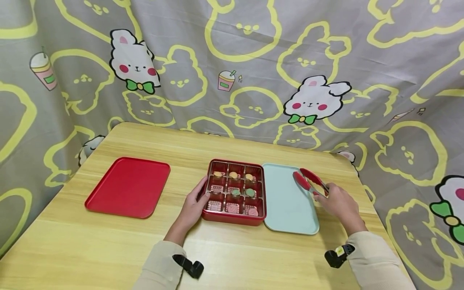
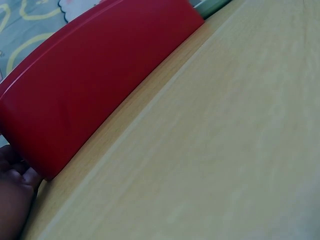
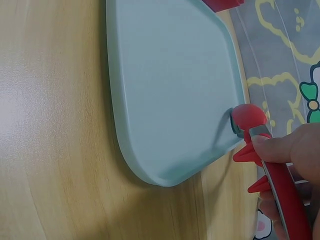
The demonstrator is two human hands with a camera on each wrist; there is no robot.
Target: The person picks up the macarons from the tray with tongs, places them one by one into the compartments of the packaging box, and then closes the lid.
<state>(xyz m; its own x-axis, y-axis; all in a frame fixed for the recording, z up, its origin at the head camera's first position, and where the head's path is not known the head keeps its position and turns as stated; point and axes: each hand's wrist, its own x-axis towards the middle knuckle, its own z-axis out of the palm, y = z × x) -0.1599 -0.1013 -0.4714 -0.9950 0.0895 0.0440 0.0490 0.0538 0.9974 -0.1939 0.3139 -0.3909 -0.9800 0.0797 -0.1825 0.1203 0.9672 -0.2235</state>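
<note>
A red compartment box (image 1: 233,220) stands on the table, its clear divided insert in rows of three. Yellow pieces (image 1: 233,175) lie in the far row, green pieces (image 1: 250,193) in the middle row and pink pieces (image 1: 232,208) in the near row. My left hand (image 1: 191,203) grips the box's left side, thumb at the rim; the left wrist view shows the box wall (image 2: 100,85) beside those fingers. My right hand (image 1: 338,203) holds red-headed tongs (image 1: 301,180) over the right part of a pale green tray (image 1: 290,201). A dark green edge shows by the tongs' head; what it is I cannot tell.
A red tray or lid (image 1: 128,187) lies flat on the left of the wooden table (image 1: 108,249). The pale green tray sits close against the box's right side. A patterned curtain (image 1: 250,72) hangs behind the table and along its sides.
</note>
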